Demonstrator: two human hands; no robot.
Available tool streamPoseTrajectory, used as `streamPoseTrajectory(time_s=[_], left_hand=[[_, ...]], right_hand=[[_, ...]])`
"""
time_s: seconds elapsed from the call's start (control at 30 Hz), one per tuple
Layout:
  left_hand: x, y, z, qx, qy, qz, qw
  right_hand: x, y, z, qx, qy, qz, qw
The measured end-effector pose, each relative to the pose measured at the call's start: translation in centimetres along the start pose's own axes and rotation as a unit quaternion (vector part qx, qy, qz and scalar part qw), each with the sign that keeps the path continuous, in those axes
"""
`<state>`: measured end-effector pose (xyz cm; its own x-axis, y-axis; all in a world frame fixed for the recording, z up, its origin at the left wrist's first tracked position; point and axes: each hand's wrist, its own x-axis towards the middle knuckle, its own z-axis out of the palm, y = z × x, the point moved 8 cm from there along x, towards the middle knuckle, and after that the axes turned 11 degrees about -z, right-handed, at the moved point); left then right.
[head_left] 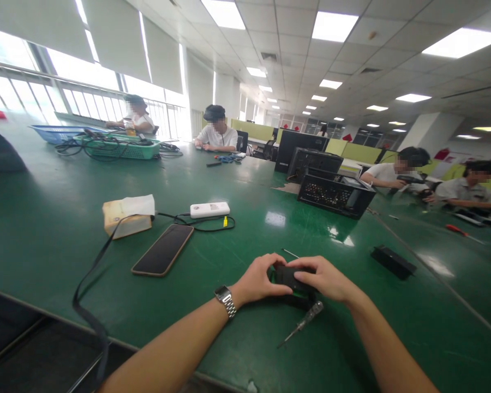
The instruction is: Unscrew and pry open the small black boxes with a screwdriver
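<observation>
Both hands meet around a small black boxy device [286, 277] on the green table. My left hand [256, 279], with a metal watch [226, 301] at the wrist, curls its thumb and fingers about the device's left side. From the right, my right hand [325, 277] grips it, thumb across the top. What kind of device it is I cannot make out, as the fingers cover much of it. Just in front of it lies a clear-handled screwdriver [305, 321], its tip toward the lower left. Behind the fingers a thin metal shaft [289, 253] pokes out.
On the left lie a phone [163, 250], a white power bank [209, 209] with a black cable, and a crumpled paper-like packet [129, 215]. A black part [393, 261] sits right. Farther off stand an open black computer case [335, 194] and a green basket [118, 147]. Several people sit around.
</observation>
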<state>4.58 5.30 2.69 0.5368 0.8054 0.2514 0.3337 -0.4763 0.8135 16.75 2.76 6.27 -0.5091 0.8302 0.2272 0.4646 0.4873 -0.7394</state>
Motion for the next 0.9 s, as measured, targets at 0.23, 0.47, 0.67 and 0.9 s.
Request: streamPoseTrajectory(time_s=[0.23,0.47,0.67,0.9], left_hand=[[0.2,-0.4,-0.8,0.033,0.043,-0.006,0.999],[0.2,-0.6,-1.9,-0.006,0.063,-0.009,0.998],[0.6,-2.2,-3.3,-0.041,0.137,-0.064,0.988],[0.6,-2.1,-3.0,-0.029,0.141,-0.058,0.988]], right_hand=[[-0.7,0.3,0.4,-0.078,0.06,0.001,0.995],[-1.4,0.3,1.4,-0.175,0.018,-0.025,0.984],[-1.6,0.1,1.5,-0.198,0.001,-0.051,0.979],[-1.4,-0.1,2.2,-0.27,0.003,-0.014,0.963]])
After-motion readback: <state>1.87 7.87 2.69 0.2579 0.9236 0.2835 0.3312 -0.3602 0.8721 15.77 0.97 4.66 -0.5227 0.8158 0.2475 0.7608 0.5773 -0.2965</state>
